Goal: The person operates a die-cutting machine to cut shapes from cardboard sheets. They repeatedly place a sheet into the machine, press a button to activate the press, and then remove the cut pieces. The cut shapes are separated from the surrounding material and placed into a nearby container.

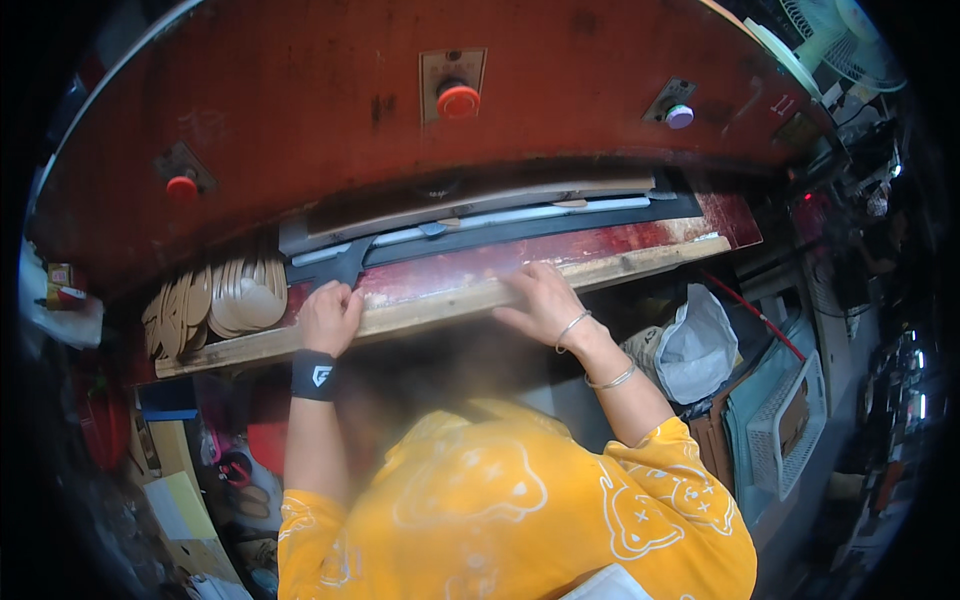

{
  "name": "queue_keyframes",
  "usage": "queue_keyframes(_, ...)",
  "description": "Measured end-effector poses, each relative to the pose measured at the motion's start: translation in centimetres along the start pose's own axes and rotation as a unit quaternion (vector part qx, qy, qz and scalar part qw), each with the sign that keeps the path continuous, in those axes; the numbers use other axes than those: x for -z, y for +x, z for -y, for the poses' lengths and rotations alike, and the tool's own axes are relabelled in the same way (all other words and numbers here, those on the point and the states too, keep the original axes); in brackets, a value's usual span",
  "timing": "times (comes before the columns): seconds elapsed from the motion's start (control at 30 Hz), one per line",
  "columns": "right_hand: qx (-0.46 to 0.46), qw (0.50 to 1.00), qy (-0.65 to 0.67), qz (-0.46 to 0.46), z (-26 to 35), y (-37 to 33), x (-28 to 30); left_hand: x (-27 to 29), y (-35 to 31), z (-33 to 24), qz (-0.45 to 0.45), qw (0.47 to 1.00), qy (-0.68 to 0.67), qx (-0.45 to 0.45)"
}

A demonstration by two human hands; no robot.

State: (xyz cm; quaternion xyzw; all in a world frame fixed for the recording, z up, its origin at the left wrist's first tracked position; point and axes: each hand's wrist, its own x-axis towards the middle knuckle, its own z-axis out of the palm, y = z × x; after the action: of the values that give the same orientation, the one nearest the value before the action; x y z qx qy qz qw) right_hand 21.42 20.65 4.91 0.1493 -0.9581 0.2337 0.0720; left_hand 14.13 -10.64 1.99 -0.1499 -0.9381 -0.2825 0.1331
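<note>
My left hand (332, 316), with a black wristband, is closed at the wooden rail (450, 303) along the front of the red bench. Its curled fingers meet the end of a dark grey strip of sheet material (349, 264), which runs back to the layered sheets. My right hand (545, 303) lies over the same rail with fingers apart and holds nothing. Behind the rail, a dark sheet (600, 229) lies under white-edged layers (520, 214). Left of my left hand, tan and pale insole-shaped pieces (245, 295) stand in stacks.
A large red machine panel (330, 90) rises behind the bench, carrying a red push button (458, 101) in the middle and others at the sides. Below right are a white bag (698, 345) and a white plastic basket (790, 430). A fan (850, 45) stands at the upper right.
</note>
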Motion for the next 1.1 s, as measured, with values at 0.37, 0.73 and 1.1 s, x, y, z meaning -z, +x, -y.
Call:
queue_keyframes(0.37, -0.075, 0.994, 0.041, -0.061, -1.2, 16.5, 4.2, 0.5, 2.4, -0.2, 0.105, 0.993, -0.045, 0.008)
queue_keyframes(0.73, -0.107, 0.992, 0.072, 0.006, -2.6, 25.6, 1.7, 2.3, 5.8, 0.6, 0.269, 0.957, -0.107, 0.014)
queue_keyframes(1.1, -0.147, 0.980, -0.132, 0.017, -8.1, 22.1, 4.8, 2.0, 6.9, 0.4, 0.249, 0.957, -0.147, -0.011)
